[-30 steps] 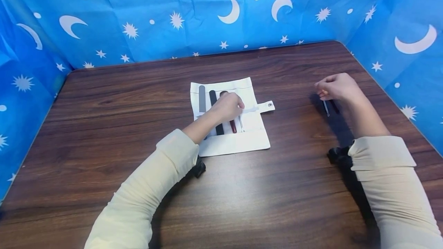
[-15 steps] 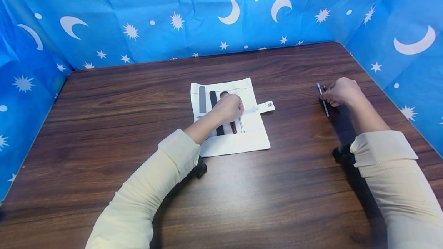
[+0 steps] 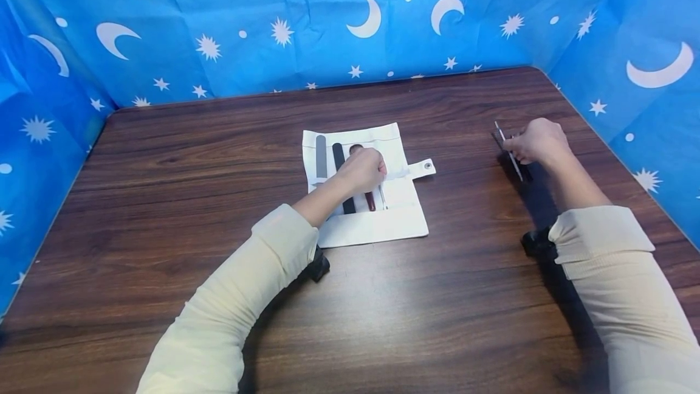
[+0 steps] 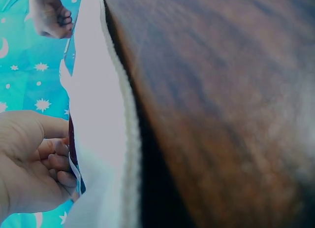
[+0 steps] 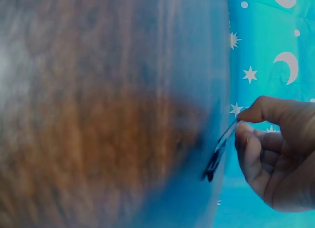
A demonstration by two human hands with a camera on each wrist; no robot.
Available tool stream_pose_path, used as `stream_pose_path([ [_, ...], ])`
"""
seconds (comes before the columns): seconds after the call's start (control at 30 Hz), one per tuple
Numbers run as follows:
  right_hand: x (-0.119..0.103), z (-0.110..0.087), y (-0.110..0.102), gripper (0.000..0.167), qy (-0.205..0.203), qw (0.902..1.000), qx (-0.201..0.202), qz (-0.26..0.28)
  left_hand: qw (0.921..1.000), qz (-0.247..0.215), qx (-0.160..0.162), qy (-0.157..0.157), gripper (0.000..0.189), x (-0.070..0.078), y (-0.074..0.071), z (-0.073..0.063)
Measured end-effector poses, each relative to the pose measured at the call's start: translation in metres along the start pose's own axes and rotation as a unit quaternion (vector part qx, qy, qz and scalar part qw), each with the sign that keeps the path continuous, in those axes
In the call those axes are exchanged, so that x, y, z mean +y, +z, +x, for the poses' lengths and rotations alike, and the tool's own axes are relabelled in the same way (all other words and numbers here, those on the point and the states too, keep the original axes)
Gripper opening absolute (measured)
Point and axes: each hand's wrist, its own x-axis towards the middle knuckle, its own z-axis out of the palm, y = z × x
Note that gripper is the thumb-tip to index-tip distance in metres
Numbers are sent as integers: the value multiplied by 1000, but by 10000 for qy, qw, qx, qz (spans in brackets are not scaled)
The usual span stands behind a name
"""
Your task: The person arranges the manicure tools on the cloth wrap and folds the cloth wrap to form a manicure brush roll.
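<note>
A white roll-up pouch (image 3: 377,230) lies unfolded on the table. In it are a grey nail file (image 3: 321,157), a black file-like strip (image 3: 349,205) and a dark red handle (image 3: 370,201). My left hand (image 3: 362,170) is curled over its middle, pinching the white band (image 3: 399,176) across it and partly hiding the tools. At the right, my right hand (image 3: 538,140) pinches a slim silver tool (image 3: 513,160) between thumb and fingertips, tilted close over the table. In the right wrist view, its lower end (image 5: 210,173) looks dark.
A snap tab (image 3: 422,168) sticks out from the pouch's right side. The brown wooden table (image 3: 180,199) has a blue star-and-moon cloth (image 3: 317,35) behind it and at both sides. A thin pale tool (image 3: 384,198) lies right of the dark red handle.
My right hand has come down to the table, then risen slightly with the slim silver tool, which now stands more tilted. My left hand has stayed at the pouch.
</note>
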Motion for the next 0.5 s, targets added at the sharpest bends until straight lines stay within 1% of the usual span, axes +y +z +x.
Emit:
stream_pose_path([
  [0.1, -6, 1, 2, 33, -277, 9985, 53, 466, 10000, -21, 4, 47, 16, -1, 0, 1],
  [0.13, -9, 2, 3, 33, -364, 9967, 21, 726, 10000, -40, 11, 66, 16, -2, 0, 1],
  [0.23, -21, 3, 7, 34, -491, 9864, -90, 1567, 9999, -115, 15, 115, 15, -3, 0, 2],
  [0.3, -32, 3, 10, 34, -568, 9777, -123, 2020, 9998, -181, 21, 122, 14, -4, 0, 2],
  [0.37, -43, 3, 13, 32, -685, 9661, -131, 2484, 9996, -241, 31, 118, 13, -4, 0, 2],
  [0.43, -55, 4, 18, 29, -815, 9540, -144, 2883, 9995, -295, 43, 119, 13, -4, 0, 1],
  [0.5, -66, 6, 24, 23, -919, 9391, -231, 3303, 9993, -347, 36, 109, 13, -4, 0, 1],
])
